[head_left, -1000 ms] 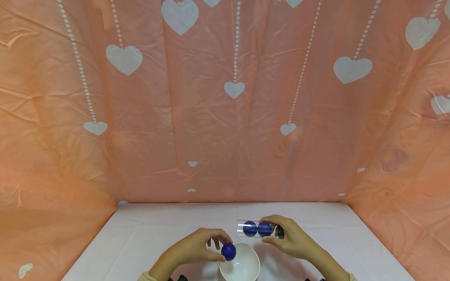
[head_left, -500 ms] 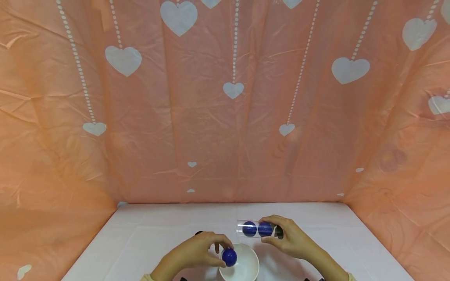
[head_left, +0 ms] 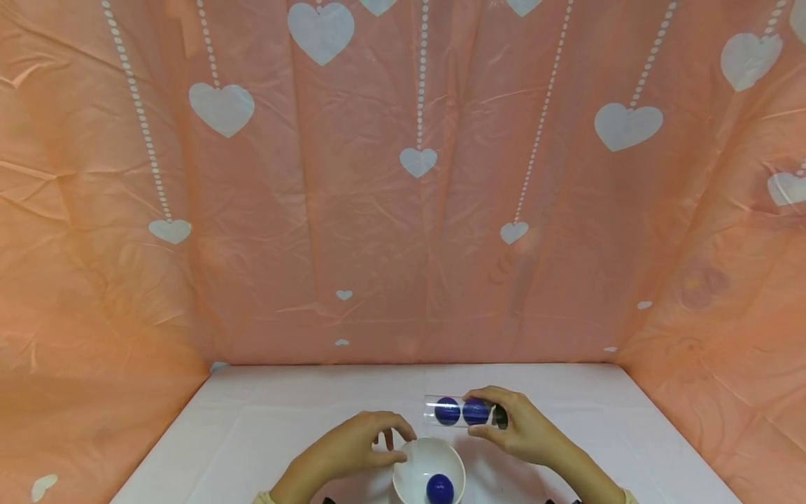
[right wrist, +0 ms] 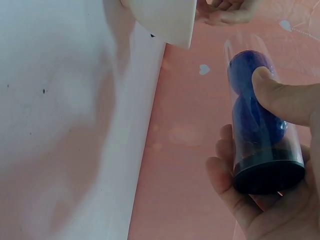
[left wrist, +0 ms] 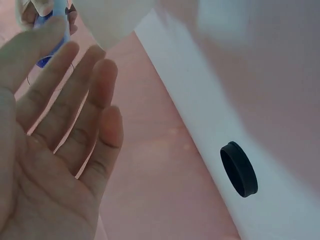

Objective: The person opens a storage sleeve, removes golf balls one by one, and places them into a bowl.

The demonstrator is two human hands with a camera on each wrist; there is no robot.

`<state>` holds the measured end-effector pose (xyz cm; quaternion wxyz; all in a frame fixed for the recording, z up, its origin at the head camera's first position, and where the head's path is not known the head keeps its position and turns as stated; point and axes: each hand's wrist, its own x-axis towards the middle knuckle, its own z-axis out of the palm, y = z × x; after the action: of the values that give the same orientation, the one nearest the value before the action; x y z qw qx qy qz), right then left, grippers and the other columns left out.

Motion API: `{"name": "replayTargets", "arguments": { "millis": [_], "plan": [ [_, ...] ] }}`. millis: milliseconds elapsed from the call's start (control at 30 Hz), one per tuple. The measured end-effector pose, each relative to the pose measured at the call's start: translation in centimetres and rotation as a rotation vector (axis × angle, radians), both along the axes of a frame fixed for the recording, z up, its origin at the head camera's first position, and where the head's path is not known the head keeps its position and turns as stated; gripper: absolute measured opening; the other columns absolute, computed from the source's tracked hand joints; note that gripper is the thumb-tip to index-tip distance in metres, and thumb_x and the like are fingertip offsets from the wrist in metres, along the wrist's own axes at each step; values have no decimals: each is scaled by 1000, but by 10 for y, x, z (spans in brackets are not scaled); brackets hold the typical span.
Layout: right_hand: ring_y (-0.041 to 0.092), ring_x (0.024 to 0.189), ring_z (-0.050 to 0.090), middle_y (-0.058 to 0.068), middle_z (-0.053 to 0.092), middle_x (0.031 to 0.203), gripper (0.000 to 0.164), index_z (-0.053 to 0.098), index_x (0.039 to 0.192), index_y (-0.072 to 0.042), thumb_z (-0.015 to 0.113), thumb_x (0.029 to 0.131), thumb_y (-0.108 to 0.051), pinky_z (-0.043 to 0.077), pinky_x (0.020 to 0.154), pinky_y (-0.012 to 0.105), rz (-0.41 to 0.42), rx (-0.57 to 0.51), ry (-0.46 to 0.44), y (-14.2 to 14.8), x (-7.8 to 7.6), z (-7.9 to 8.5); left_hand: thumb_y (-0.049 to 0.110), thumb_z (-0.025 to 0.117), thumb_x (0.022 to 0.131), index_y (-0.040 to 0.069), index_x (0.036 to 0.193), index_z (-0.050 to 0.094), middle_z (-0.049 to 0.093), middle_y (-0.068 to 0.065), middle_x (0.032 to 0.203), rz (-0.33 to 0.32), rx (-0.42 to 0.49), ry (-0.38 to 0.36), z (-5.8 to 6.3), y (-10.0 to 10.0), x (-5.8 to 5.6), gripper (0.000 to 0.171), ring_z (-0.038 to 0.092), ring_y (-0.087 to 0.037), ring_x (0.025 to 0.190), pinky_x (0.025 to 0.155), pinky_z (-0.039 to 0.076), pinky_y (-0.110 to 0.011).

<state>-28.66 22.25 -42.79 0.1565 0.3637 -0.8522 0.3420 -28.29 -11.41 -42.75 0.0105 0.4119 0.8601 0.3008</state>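
Note:
My left hand holds nothing; its fingers are loosely bent, with the fingertips right at the left rim of a white bowl. Inside that bowl lies one dark blue ball. In the left wrist view the palm and spread fingers of this hand show bare. My right hand grips a clear tube lying level beyond the bowl, its mouth to the left. Two more blue balls sit in a row in the tube. The right wrist view shows its black end cap.
A black round lid stands out on the white table in the left wrist view; the left hand hides it in the head view. An orange sheet with white hearts walls the back and sides of the table.
The left hand carried a blue ball down over the bowl and let it go; the ball now lies in the bowl. The right hand and tube have stayed put.

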Motion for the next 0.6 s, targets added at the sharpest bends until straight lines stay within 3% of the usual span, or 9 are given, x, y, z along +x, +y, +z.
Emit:
{"name": "replayTargets", "arguments": {
  "millis": [367,600],
  "plan": [
    [7,100,67,-2,76,117,39,73,128,-16,86,94,-28,60,86,32,17,7,-17,-2,2,1,26,80,99,20,121,75,78,6,113,100,56,47,-2,1,-2,23,64,5,89,79,56,-23],
    [7,98,66,-1,76,117,40,72,130,-16,85,95,-29,60,83,31,34,-1,-40,-3,3,2,27,80,100,22,127,72,78,8,112,124,118,87,-4,2,-3,29,68,0,91,79,58,-24]
  ]
}}
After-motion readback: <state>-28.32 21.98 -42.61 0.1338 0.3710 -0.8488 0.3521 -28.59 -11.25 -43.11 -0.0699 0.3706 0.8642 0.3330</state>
